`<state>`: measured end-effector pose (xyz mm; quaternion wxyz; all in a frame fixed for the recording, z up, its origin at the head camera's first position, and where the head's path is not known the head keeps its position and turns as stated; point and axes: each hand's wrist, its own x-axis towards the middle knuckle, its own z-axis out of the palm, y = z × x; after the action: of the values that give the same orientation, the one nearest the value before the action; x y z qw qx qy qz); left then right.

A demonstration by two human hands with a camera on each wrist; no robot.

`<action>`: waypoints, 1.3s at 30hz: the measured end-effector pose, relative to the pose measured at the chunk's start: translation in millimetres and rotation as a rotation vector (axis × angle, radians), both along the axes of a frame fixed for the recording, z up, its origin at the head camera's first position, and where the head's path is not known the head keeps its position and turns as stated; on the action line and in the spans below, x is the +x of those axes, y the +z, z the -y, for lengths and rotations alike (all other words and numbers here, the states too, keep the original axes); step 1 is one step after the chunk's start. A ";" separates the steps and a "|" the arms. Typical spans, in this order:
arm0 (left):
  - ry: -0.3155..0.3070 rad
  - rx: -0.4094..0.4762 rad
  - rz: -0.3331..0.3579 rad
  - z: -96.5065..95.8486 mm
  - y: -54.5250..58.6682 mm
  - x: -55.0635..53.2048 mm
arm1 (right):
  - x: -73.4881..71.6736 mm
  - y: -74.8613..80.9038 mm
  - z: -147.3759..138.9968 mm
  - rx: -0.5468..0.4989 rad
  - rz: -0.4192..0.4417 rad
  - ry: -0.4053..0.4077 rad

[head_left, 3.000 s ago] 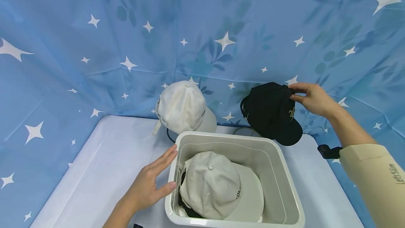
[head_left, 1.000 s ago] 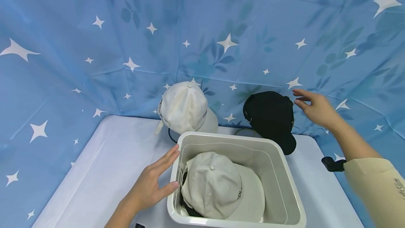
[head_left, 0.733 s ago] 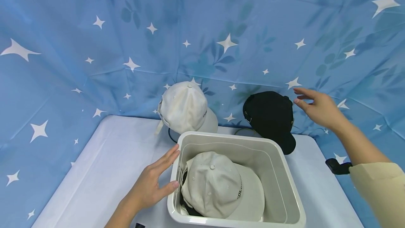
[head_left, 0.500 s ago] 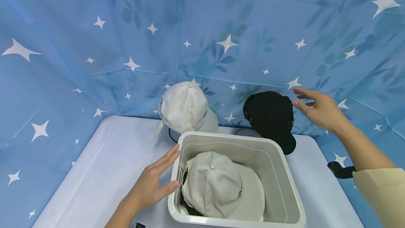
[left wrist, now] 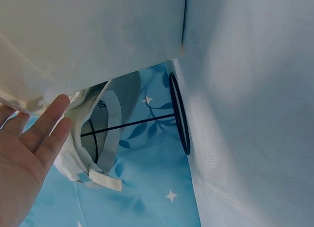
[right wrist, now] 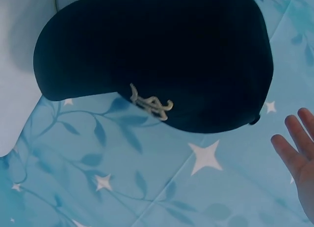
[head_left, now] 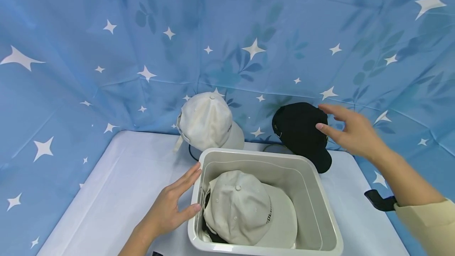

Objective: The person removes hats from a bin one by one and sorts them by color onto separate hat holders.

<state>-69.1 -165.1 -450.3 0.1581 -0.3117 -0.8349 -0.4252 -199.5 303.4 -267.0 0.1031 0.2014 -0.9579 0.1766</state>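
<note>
A black baseball cap (head_left: 300,131) with gold lettering (right wrist: 153,107) on its front sits on a wire stand at the back right. Beside it my right hand (head_left: 353,131) holds nothing; its fingers overlap the cap's edge in the head view, while the right wrist view shows a gap between the fingers (right wrist: 289,148) and the cap. My left hand (head_left: 170,204) touches the left rim of a pale grey bin (head_left: 316,200) with straight, spread fingers. Inside the bin lies a beige cap (head_left: 236,208) with dark lettering, over something black that is mostly hidden.
A white cap (head_left: 206,121) hangs on a black wire stand (left wrist: 179,114) at the back left, behind the bin. The table (head_left: 117,185) has a white cover. A blue curtain (head_left: 227,66) with white stars rises right behind the caps.
Three seconds ago my right hand held the black cap by its crown. It has let go, the cap sits slightly lower, and the hand has since come back leftward to the cap. Left hand unchanged.
</note>
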 end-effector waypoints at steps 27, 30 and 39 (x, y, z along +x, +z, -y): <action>-0.006 0.007 0.006 -0.1 0.3 -0.3 | 40.1 -32.2 36.2 -0.060 -0.159 0.287; -0.005 0.006 0.009 -0.1 0.5 0.0 | 42.5 -37.8 40.8 -0.052 -0.162 0.312; -0.004 0.007 0.011 -0.1 0.7 0.1 | 50.3 -54.8 52.8 -0.031 -0.164 0.371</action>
<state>-69.0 -165.0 -449.6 0.1538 -0.3105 -0.8336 -0.4302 -149.3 250.6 -321.7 0.1497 0.3865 -0.8899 0.1903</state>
